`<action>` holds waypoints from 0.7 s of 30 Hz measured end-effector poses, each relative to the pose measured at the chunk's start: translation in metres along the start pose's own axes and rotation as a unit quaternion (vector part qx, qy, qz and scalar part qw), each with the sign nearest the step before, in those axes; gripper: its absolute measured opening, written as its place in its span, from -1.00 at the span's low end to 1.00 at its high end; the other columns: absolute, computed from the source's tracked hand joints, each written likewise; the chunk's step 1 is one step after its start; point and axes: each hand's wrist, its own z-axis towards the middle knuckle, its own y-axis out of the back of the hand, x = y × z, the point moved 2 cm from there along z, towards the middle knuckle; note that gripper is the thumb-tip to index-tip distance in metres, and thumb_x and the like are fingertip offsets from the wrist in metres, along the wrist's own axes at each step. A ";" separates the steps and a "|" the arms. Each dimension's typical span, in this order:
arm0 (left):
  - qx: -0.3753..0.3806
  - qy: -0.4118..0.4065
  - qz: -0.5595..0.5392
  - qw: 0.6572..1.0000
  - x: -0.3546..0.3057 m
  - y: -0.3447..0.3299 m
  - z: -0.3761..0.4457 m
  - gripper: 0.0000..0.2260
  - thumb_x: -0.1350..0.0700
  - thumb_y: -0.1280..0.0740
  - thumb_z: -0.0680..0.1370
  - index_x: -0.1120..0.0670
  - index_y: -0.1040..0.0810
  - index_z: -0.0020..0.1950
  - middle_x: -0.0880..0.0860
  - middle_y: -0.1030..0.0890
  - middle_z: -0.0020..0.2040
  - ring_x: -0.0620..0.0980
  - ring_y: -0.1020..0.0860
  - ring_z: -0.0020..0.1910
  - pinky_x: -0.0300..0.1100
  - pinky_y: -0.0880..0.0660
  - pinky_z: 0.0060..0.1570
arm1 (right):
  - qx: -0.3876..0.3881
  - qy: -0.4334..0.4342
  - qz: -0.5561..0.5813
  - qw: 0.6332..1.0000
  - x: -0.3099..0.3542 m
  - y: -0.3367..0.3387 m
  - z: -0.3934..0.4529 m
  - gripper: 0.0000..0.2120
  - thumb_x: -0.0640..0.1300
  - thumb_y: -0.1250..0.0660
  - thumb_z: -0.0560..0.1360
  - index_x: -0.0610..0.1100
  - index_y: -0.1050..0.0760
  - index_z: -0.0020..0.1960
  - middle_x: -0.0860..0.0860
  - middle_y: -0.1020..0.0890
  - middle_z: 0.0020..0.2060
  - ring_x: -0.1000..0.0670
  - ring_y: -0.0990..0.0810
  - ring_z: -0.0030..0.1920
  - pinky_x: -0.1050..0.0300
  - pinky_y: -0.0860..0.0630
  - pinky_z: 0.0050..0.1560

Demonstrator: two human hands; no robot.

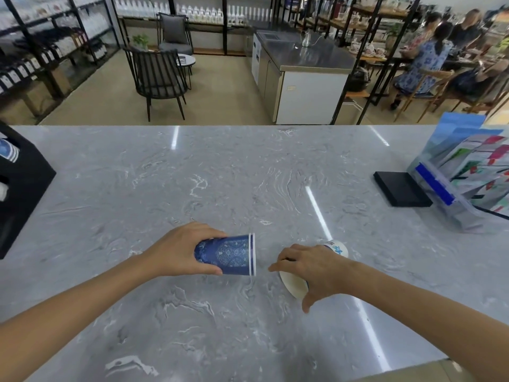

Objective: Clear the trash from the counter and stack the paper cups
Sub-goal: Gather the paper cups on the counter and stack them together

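A blue patterned paper cup [231, 255] lies on its side just above the grey marble counter [248, 175], its rim pointing right. My left hand [181, 252] grips it round the base end. A second paper cup [294, 283] lies to the right of it, mouth toward me and its white bottom [337, 247] away. My right hand [311, 268] covers this cup from above, fingers curled over it and thumb down on the near side. Most of the second cup is hidden under the hand. A small gap separates the two cups.
A black box [19, 183] stands at the counter's left edge. A flat black pad [400, 188] and a clear stand of leaflets [465, 177] sit at the right. Beyond the counter are chairs, shelves and seated people.
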 end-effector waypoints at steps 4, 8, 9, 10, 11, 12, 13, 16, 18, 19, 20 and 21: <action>-0.003 -0.001 -0.007 1.000 0.001 0.001 -0.002 -0.33 -0.40 -0.51 0.28 -0.20 -0.55 0.32 -0.29 -0.60 0.09 -0.28 -0.53 0.06 -0.26 -0.47 0.13 | -0.004 -0.013 -0.007 1.000 0.000 0.008 0.000 -0.07 0.23 -0.57 0.29 0.17 -0.19 0.54 0.10 -0.40 0.39 -0.04 -0.44 0.37 -0.03 -0.53 0.09; -0.014 0.006 -0.016 1.000 0.004 0.004 -0.006 -0.34 -0.37 -0.54 0.27 -0.21 -0.55 0.31 -0.31 -0.59 0.06 -0.30 -0.53 0.05 -0.28 -0.48 0.11 | -0.057 -0.040 0.015 0.997 -0.008 0.031 -0.007 -0.08 0.29 -0.52 0.29 0.14 -0.23 0.54 0.10 -0.37 0.41 -0.04 -0.49 0.33 -0.01 -0.58 0.15; -0.016 0.006 -0.015 1.000 0.005 0.005 -0.007 -0.34 -0.37 -0.54 0.27 -0.21 -0.55 0.31 -0.32 -0.59 0.06 -0.30 -0.53 0.05 -0.29 -0.48 0.11 | -0.079 -0.048 0.016 0.996 -0.010 0.038 -0.010 -0.08 0.33 -0.50 0.27 0.15 -0.24 0.54 0.11 -0.37 0.41 -0.04 -0.52 0.30 0.03 -0.56 0.14; -0.019 0.005 -0.015 1.000 0.006 0.006 -0.008 -0.35 -0.36 -0.55 0.27 -0.21 -0.55 0.31 -0.32 -0.59 0.06 -0.31 -0.53 0.05 -0.30 -0.47 0.11 | -0.104 -0.054 0.013 0.993 -0.013 0.044 -0.013 -0.08 0.37 -0.49 0.26 0.17 -0.26 0.53 0.13 -0.39 0.40 -0.04 -0.56 0.27 0.06 -0.53 0.11; -0.021 0.005 -0.016 1.000 0.007 0.007 -0.009 -0.36 -0.35 -0.55 0.27 -0.22 -0.55 0.31 -0.33 -0.59 0.06 -0.31 -0.53 0.05 -0.31 -0.47 0.11 | -0.129 -0.059 0.009 0.990 -0.016 0.051 -0.016 -0.08 0.41 -0.47 0.24 0.19 -0.27 0.52 0.14 -0.41 0.39 -0.04 -0.58 0.24 0.10 -0.50 0.08; -0.023 0.004 -0.017 1.000 0.007 0.009 -0.009 -0.36 -0.34 -0.55 0.28 -0.22 -0.55 0.32 -0.33 -0.59 0.07 -0.30 -0.53 0.06 -0.31 -0.48 0.11 | -0.153 -0.063 0.007 0.986 -0.018 0.058 -0.019 -0.08 0.44 -0.46 0.23 0.20 -0.29 0.50 0.14 -0.44 0.37 -0.03 -0.60 0.21 0.13 -0.46 0.04; -0.024 0.004 -0.017 1.000 0.008 0.011 -0.009 -0.36 -0.34 -0.55 0.28 -0.21 -0.55 0.32 -0.33 -0.59 0.07 -0.29 -0.54 0.06 -0.29 -0.48 0.11 | -0.176 -0.065 0.009 0.982 -0.020 0.064 -0.021 -0.09 0.46 -0.46 0.22 0.20 -0.31 0.49 0.14 -0.47 0.36 -0.02 -0.60 0.21 0.15 -0.43 0.03; -0.026 0.005 -0.014 1.000 0.010 0.016 -0.009 -0.35 -0.35 -0.54 0.28 -0.20 -0.55 0.32 -0.30 -0.60 0.09 -0.26 -0.55 0.08 -0.23 -0.51 0.14 | -0.227 -0.065 0.006 0.972 -0.026 0.080 -0.025 -0.10 0.50 -0.44 0.23 0.18 -0.38 0.48 0.15 -0.56 0.29 0.01 -0.54 0.26 0.11 -0.46 0.13; -0.031 0.008 -0.015 0.999 0.012 0.020 -0.009 -0.35 -0.36 -0.54 0.27 -0.21 -0.55 0.32 -0.31 -0.60 0.10 -0.27 -0.55 0.10 -0.21 -0.51 0.14 | -0.252 -0.071 0.020 0.965 -0.029 0.088 -0.027 -0.11 0.52 -0.43 0.23 0.19 -0.39 0.47 0.17 -0.57 0.24 0.02 -0.51 0.23 0.12 -0.49 0.06; -0.035 0.010 -0.013 0.999 0.014 0.022 -0.009 -0.35 -0.37 -0.54 0.27 -0.23 -0.55 0.31 -0.32 -0.60 0.11 -0.29 -0.54 0.10 -0.21 -0.52 0.14 | -0.262 -0.076 0.036 0.961 -0.030 0.091 -0.028 -0.11 0.52 -0.43 0.23 0.21 -0.37 0.48 0.18 -0.57 0.23 0.03 -0.49 0.22 0.13 -0.49 0.01; -0.038 0.013 -0.011 0.999 0.015 0.024 -0.010 -0.35 -0.38 -0.53 0.26 -0.25 -0.54 0.31 -0.33 -0.60 0.11 -0.30 -0.54 0.10 -0.21 -0.52 0.14 | -0.270 -0.080 0.058 0.958 -0.031 0.093 -0.028 -0.11 0.52 -0.43 0.23 0.24 -0.36 0.48 0.19 -0.57 0.23 0.03 -0.48 0.21 0.13 -0.51 -0.01; -0.041 0.015 -0.009 0.999 0.016 0.026 -0.011 -0.36 -0.38 -0.53 0.26 -0.26 -0.54 0.30 -0.34 -0.60 0.11 -0.31 -0.54 0.10 -0.23 -0.52 0.14 | -0.277 -0.084 0.085 0.953 -0.032 0.095 -0.029 -0.11 0.51 -0.44 0.23 0.26 -0.34 0.48 0.19 -0.57 0.24 0.04 -0.47 0.22 0.10 -0.54 0.01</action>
